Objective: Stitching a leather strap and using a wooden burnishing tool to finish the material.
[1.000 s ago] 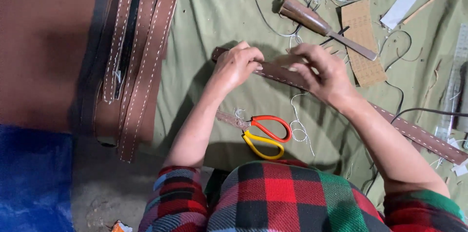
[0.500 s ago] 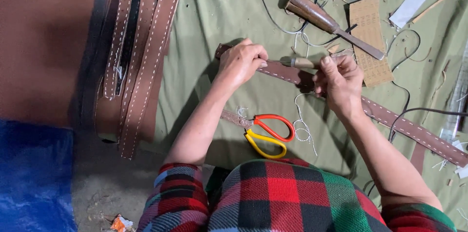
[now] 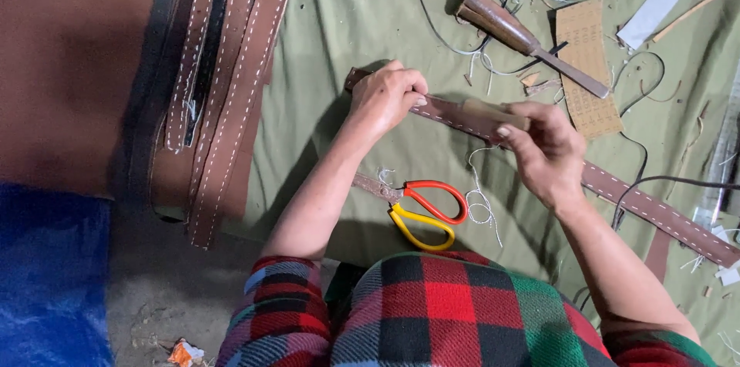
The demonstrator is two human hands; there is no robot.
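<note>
Centrally, left hand [image 3: 385, 97] pinning leather strap [image 3: 655, 209], right hand [image 3: 543, 143] gripping wooden-handled tool [image 3: 486, 111].

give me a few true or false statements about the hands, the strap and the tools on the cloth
1. The left hand presses on the long brown stitched leather strap. True.
2. The right hand holds the scissors. False: it grips a small wooden-handled tool; the red and yellow handled scissors lie free on the green cloth.
3. The large wooden-handled knife lies beyond the strap, untouched. True.
4. The strap is black. False: it is brown with pale stitching.
</note>
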